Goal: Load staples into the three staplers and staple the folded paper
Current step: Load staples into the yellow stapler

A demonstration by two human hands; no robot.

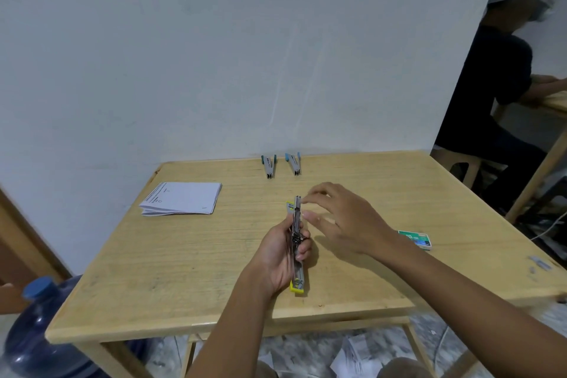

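Observation:
A yellow stapler (296, 224) lies swung fully open above the wooden table (196, 255). My left hand (280, 258) grips it around its hinge. My right hand (340, 221) reaches over from the right, thumb and forefinger pinched at the far tip of the metal magazine; whether it holds staples is too small to tell. Two more staplers stand at the table's back edge, a teal one (269, 166) and a blue one (294, 163). A stack of folded paper (182, 202) lies at the left. A green staple box (414, 239) sits to the right.
Loose staple strips (540, 264) lie near the table's right edge. A white wall rises just behind the table. A blue water jug (40, 328) stands at the lower left on the floor. Another person (491, 95) sits at the far right. Paper scraps litter the floor.

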